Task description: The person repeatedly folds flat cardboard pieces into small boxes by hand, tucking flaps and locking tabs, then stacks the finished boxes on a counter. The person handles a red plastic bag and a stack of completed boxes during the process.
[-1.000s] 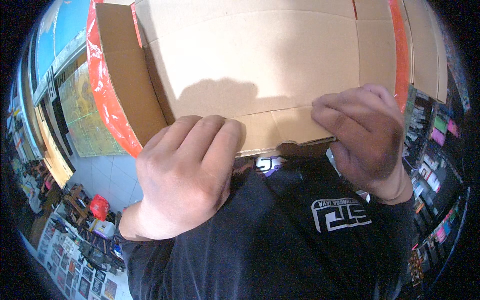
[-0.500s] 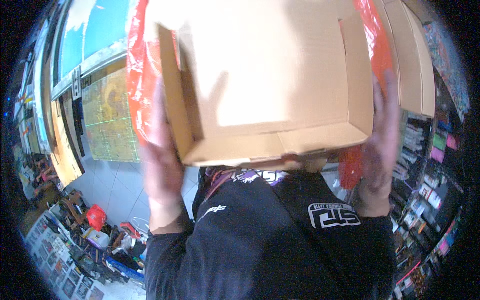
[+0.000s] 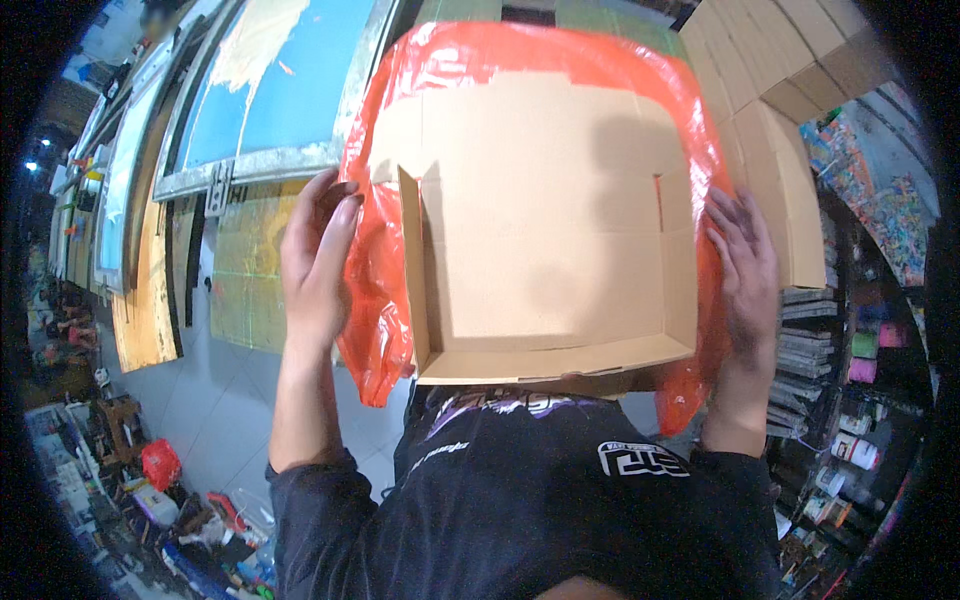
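An unfolded brown cardboard box (image 3: 550, 220) lies in front of me with its inside facing up. Its left and near walls stand raised, while the far panel is spread flat. Shiny red plastic (image 3: 530, 50) surrounds it at the far, left and right sides. My left hand (image 3: 318, 262) is beside the plastic's left edge, fingers bent and thumb apart, gripping nothing visible. Along the right edge, my right hand (image 3: 745, 250) has its fingers spread against or very near the plastic. Whether either hand presses on the plastic is hard to tell.
Blue framed panels (image 3: 275, 90) stand at the upper left, above a yellowish board (image 3: 245, 265). More cardboard (image 3: 770, 170) lies at the right, near stacked frames (image 3: 805, 345). Clutter and a red bag (image 3: 160, 465) sit on the lower left; bottles (image 3: 855, 450) are at lower right.
The box has dropped away from the head, and the red plastic around it shows more. Both hands have come off the box's sides and moved outward beside the plastic.
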### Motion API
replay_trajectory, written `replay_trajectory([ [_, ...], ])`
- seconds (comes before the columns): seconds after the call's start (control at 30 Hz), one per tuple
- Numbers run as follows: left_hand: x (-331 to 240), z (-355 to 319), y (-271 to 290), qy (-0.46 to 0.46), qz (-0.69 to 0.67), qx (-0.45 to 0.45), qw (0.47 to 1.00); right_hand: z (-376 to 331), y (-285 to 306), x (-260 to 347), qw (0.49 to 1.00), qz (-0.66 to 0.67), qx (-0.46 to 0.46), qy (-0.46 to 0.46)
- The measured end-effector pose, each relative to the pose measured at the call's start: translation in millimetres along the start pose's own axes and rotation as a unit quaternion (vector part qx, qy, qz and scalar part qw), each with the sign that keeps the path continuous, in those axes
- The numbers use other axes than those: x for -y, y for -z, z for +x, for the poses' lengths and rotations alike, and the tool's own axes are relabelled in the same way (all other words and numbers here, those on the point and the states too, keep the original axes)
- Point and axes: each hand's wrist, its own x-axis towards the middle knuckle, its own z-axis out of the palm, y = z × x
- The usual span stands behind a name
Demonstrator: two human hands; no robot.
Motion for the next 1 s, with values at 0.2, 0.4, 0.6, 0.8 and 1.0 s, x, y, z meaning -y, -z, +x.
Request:
replay_trajectory([
  [0.2,35.5,71.6,-1.6,0.079,0.232,0.085,0.966,62.4,-9.0,-17.0,0.996,-0.091,0.004,-0.025],
  [0.4,44.4,88.8,1.3,0.107,0.14,0.088,0.98,84.5,-8.3,-6.7,0.984,-0.171,0.0,-0.046],
  [0.6,20.0,83.7,-11.3,0.041,-0.04,0.042,0.997,98.1,5.5,-12.9,0.992,-0.096,0.01,-0.087],
  [0.8,-13.9,76.1,-16.7,0.125,-0.152,0.074,0.978,88.9,0.3,3.8,0.997,0.016,0.046,-0.053],
  [1.0,-11.4,82.3,-21.6,0.138,-0.223,0.137,0.955,88.3,-7.6,12.0,0.998,-0.018,0.067,0.012],
])
